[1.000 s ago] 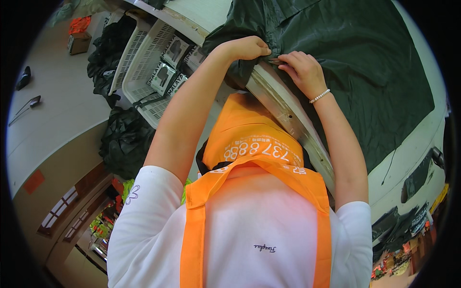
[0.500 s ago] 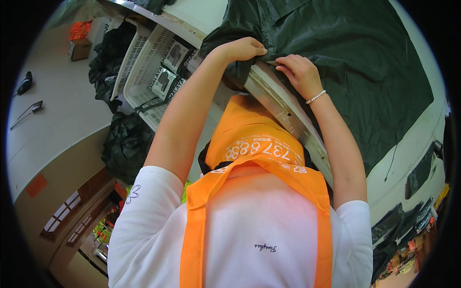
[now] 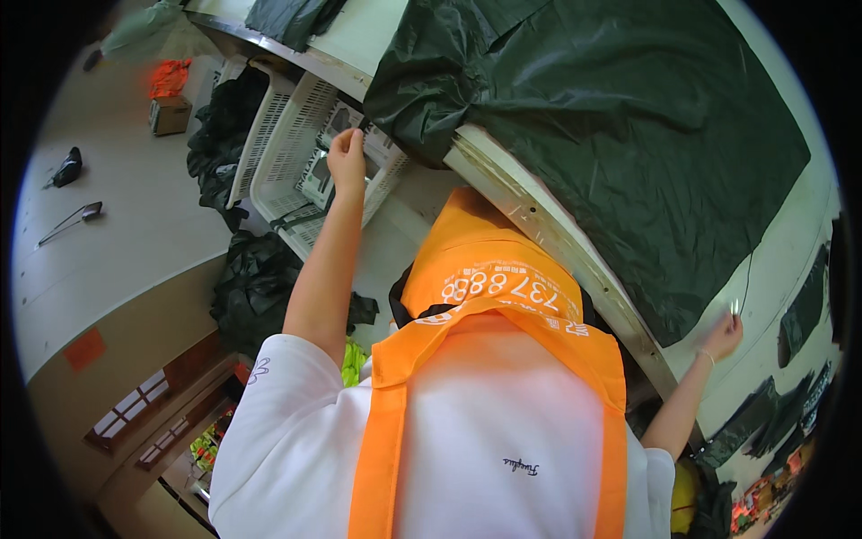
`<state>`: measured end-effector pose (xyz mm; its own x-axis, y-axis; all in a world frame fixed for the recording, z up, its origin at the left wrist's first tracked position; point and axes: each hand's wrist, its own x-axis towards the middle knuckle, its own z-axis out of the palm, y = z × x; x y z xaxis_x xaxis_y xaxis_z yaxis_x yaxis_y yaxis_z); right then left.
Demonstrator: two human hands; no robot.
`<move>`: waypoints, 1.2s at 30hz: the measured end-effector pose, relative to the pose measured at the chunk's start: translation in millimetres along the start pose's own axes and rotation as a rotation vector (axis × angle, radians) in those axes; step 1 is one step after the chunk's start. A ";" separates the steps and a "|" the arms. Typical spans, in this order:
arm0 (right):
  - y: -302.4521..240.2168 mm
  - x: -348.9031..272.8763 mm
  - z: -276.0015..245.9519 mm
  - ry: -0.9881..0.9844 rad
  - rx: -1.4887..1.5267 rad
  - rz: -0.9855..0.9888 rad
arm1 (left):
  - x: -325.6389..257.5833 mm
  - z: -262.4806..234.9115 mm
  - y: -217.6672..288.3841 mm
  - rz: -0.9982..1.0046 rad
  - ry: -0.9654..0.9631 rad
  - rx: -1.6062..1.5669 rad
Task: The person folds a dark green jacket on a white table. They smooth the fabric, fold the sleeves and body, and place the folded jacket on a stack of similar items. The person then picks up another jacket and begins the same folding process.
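Looking down past the orange apron (image 3: 485,404) at my chest, I see my arms spread wide apart. My right hand (image 3: 724,336) sits low at the near edge of the bench (image 3: 539,220), its grip pinched on something small and pale from which a thin dark thread (image 3: 747,269) runs up to the dark green fabric (image 3: 620,135); I cannot tell exactly what the pale bit is. My left hand (image 3: 347,154) is raised over the white plastic baskets (image 3: 287,148) below the bench edge, fingers curled loosely together, and whether that grip holds anything I cannot tell. The fabric is draped across the bench top with one corner hanging over the metal rim. My worry is that a hard pull on the thread could snap it or drag the loose fabric off the edge, since nothing is weighing it down. Farther left, black bags (image 3: 256,287) crowd the floor beside the baskets, and beyond them lie a cardboard box (image 3: 169,115) and orange cloth (image 3: 169,77).
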<state>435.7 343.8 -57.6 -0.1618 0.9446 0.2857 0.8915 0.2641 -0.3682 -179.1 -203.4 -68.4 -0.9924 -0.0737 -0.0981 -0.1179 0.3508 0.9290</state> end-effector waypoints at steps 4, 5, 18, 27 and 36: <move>35.7 9.0 -27.7 -0.046 -0.268 0.294 | 21.8 1.8 -14.9 0.009 -0.051 0.201; -5.2 4.0 -34.7 -0.053 -0.399 0.335 | 33.4 7.9 -11.9 0.059 -0.024 0.238; -239.5 -152.4 -40.0 -0.664 -0.169 -0.454 | 163.4 104.3 121.0 -0.350 -0.722 0.091; -205.7 -178.4 -72.1 -0.641 -0.194 -0.394 | 174.3 35.6 48.7 0.116 -0.029 -0.127; -167.8 -183.2 -76.8 -0.670 -0.189 -0.505 | 69.4 4.3 -7.3 -0.438 -0.549 -0.230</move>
<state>348.3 111.4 19.8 -0.7208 0.6541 -0.2291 0.6912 0.7030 -0.1675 -247.3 -207.1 -83.6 -0.7374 0.3364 -0.5858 -0.5570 0.1878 0.8090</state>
